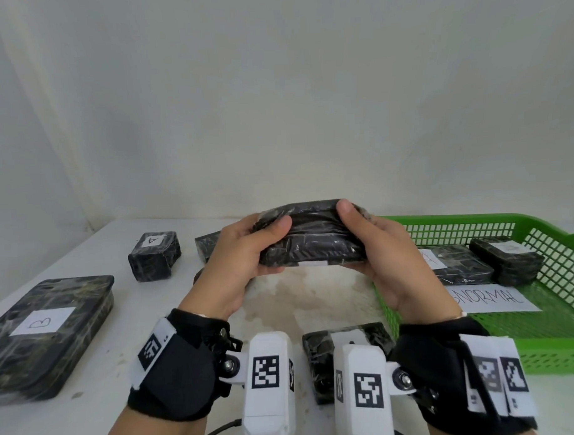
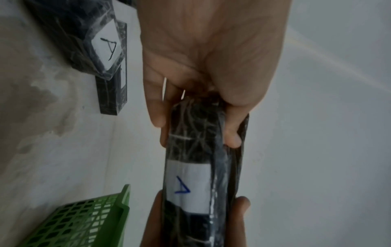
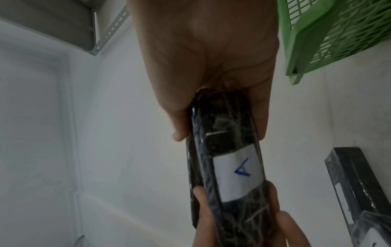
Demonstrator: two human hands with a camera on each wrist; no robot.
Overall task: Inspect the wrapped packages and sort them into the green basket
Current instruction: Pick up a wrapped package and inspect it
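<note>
Nearest cam, low centre: small wrapped pkg (image 1: 320, 362) on white table (image 1: 99, 370), partly hidden by wrist rigs. Far left, flat pkg labelled B (image 1: 52, 329); behind it small pkg labelled A (image 1: 154, 256). Centre, up off the table: left hand (image 1: 245, 267) and right hand (image 1: 388, 262) each grip one end of held pkg (image 1: 312, 239), thumbs on top, fingers curled underneath; its white label w/ blue A (image 2: 187, 185) faces down. Right: green basket (image 1: 474, 220) holds two pkgs (image 1: 456, 263) and a sheet reading ABNORMAL (image 1: 496, 299).
</note>
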